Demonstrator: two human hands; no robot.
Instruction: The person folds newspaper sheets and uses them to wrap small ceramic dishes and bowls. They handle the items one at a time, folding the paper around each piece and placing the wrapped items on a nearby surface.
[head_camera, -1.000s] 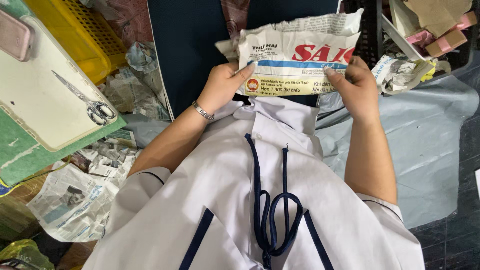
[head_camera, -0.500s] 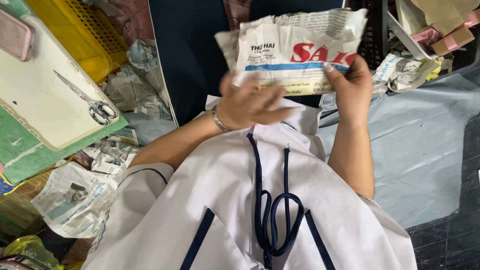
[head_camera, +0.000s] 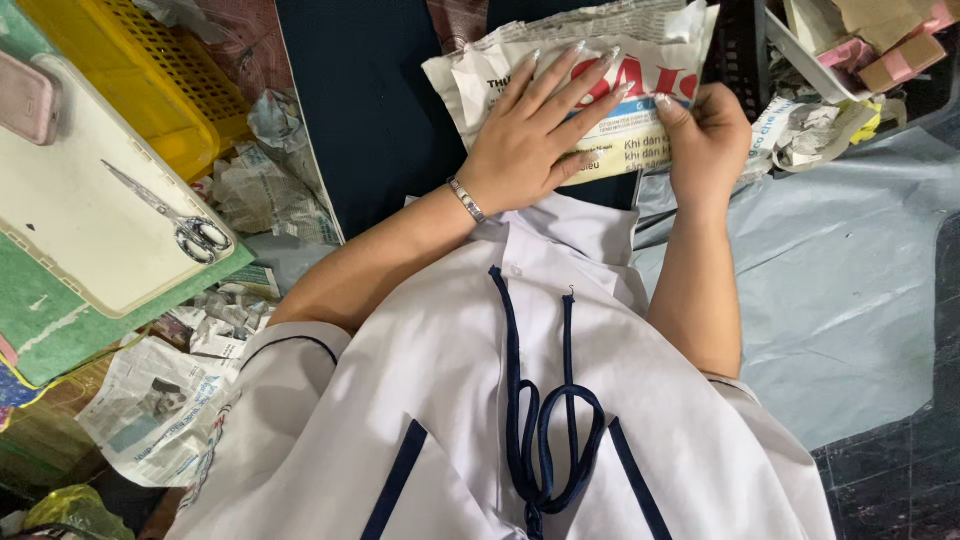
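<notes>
Covering newspaper (head_camera: 640, 60) print: left hand (head_camera: 530, 140)

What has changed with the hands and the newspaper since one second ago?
The left hand let go of the newspaper's edge and moved up onto it, now lying flat with fingers spread. The right hand kept its grip on the right edge. The scissors stayed in place.

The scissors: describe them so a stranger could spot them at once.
Look left of the white garment to the cream tray beside the yellow basket. The scissors lie alone on it, closed, all metal, unlike the crumpled newspaper scraps below.
</notes>
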